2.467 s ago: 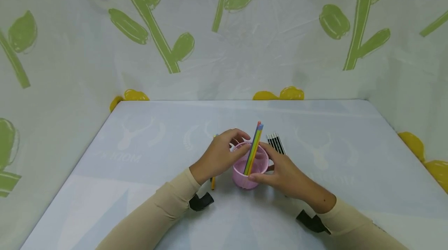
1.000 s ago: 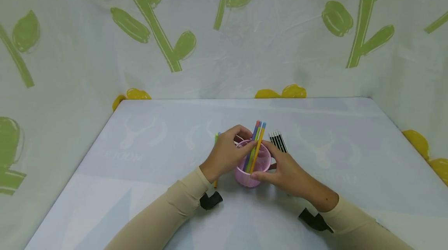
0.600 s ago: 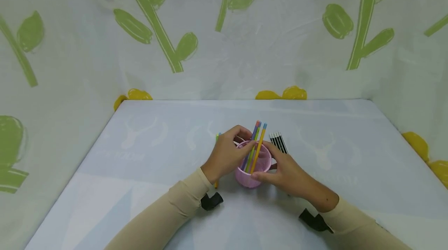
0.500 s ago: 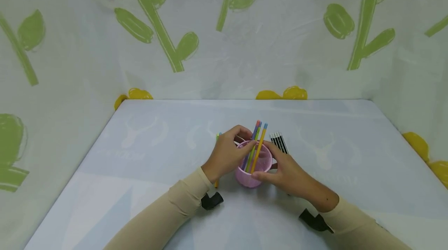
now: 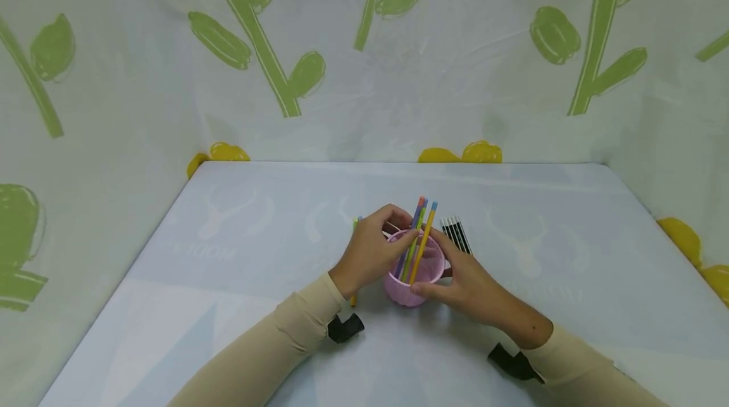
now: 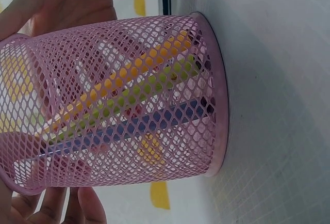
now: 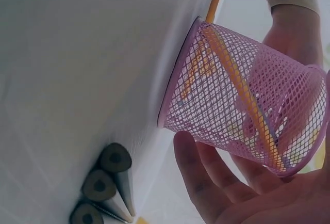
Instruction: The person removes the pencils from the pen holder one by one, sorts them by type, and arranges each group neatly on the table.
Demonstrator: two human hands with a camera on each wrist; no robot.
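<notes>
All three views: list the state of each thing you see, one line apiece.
Pink mesh cup: upright on the table
Colored pencils: leaning inside the cup, ends above the rim
Black pencils: lying side by side
Loose colored pencils: lying flat, partly hidden
Left grip: thumb over the cup's mouth
Right grip: curled round the cup's right side
</notes>
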